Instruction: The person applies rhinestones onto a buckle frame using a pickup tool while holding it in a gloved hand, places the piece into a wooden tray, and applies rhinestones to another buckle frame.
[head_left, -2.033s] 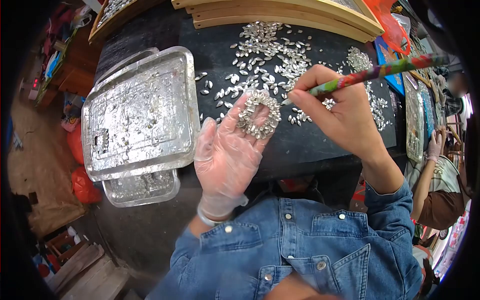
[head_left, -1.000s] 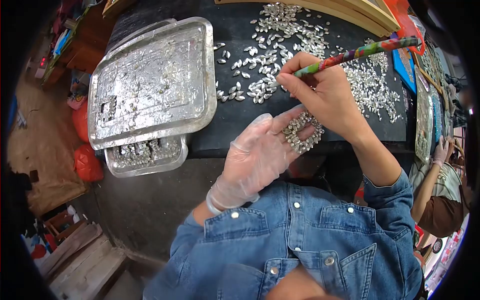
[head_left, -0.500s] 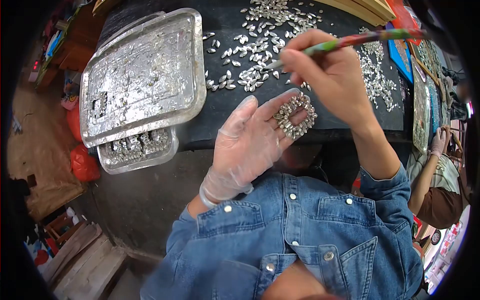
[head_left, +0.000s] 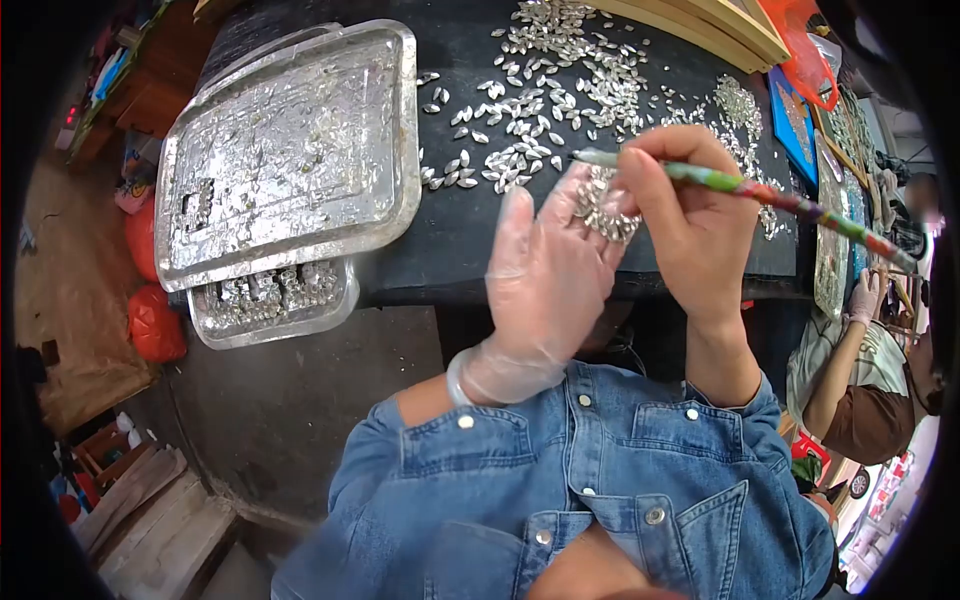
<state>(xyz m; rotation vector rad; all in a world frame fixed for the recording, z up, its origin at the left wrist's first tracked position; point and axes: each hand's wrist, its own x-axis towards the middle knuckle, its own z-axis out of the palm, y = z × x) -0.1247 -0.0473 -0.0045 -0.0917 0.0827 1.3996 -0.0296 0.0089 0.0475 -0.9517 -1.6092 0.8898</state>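
Observation:
My left hand [head_left: 548,270], in a clear plastic glove, is palm up with its fingers stretched out. A ring of silvery stones [head_left: 603,215] rests on those fingers, partly hidden behind my right hand [head_left: 695,215]. Bare and closed, that hand pinches a colourful pen-like stick [head_left: 745,187]. The stick's pale tip points left, just above the gloved fingertips. Loose leaf-shaped silver stones [head_left: 520,155] lie on the black table [head_left: 470,245] beyond both hands.
At the left, a large clear tray [head_left: 290,150] overlaps a smaller tray [head_left: 335,318] of stones. Wooden frames [head_left: 715,35] stand at the back. A red bag [head_left: 808,65] and a blue board [head_left: 792,120] are at the right. A co-worker's gloved hand [head_left: 864,298] shows at far right.
The stick has moved from the loose stones back over the ring, and its far end now slants down to the right. My left hand has shifted right, nearer my right hand.

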